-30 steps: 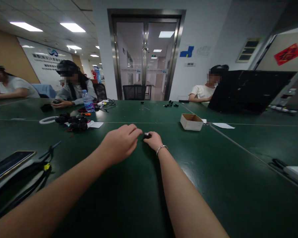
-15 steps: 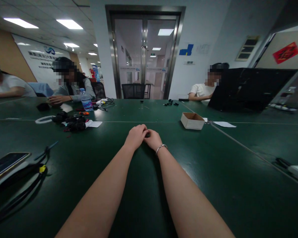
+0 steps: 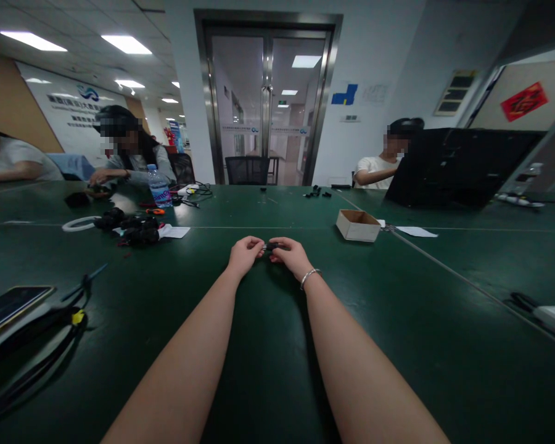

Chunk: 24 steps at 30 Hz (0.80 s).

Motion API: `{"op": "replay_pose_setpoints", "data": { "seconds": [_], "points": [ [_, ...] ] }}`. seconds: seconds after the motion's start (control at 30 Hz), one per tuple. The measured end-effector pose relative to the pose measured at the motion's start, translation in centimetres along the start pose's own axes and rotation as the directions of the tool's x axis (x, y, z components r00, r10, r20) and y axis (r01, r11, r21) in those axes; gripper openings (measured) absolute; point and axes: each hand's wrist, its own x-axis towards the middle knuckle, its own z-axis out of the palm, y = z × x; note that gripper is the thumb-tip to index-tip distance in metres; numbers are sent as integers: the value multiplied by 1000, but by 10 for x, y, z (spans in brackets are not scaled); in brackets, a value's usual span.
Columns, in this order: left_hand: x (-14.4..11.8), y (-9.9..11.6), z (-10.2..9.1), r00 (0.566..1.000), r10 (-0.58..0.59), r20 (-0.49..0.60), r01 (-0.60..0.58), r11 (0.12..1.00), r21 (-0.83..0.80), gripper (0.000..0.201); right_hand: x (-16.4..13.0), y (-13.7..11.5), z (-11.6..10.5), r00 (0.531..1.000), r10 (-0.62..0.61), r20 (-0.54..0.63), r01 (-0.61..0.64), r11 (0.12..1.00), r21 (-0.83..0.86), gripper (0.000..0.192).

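Over the green table (image 3: 277, 345), my two hands are close together in front of me. My right hand (image 3: 292, 254), with a silver bangle at its wrist, pinches a small black piece (image 3: 272, 246) between thumb and fingers. A thin silvery tip shows at the left end of this piece. There the closed thumb and fingertips of my left hand (image 3: 245, 254) meet it. The piece is too small for me to tell its kind, and fingers cover part of it.
Right of my hands stands an open cardboard box (image 3: 357, 226) beside a paper sheet (image 3: 416, 232). Black parts (image 3: 129, 226) and a water bottle (image 3: 159, 186) are at left. Nearer lie a phone (image 3: 16, 307) and black straps (image 3: 41, 364). People sit across; a large monitor (image 3: 462, 166) stands right.
My hands have drawn slightly apart, left hand leftward and right hand rightward. The small black piece with its silvery tip now shows between them. The view has shifted slightly.
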Motion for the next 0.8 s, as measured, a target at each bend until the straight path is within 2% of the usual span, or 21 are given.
{"op": "replay_pose_setpoints", "data": {
  "seconds": [0.17, 0.37, 0.8],
  "points": [
    [-2, 3, -2, 998, -31, 61, 36, 996, -87, 15, 0, -1, -6, 999, 45, 3, -45, 986, 158, 23],
    [-1, 6, 0, 995, -94, 41, 99, 986, -135, 13, -1, -1, -10, 997, 63, 40, -71, 968, 239, 22],
    [2, 0, -4, 998, -59, -7, 59, 998, 35, 31, -5, -3, -14, 988, 31, 153, -76, 952, 297, 28]
  ]
}}
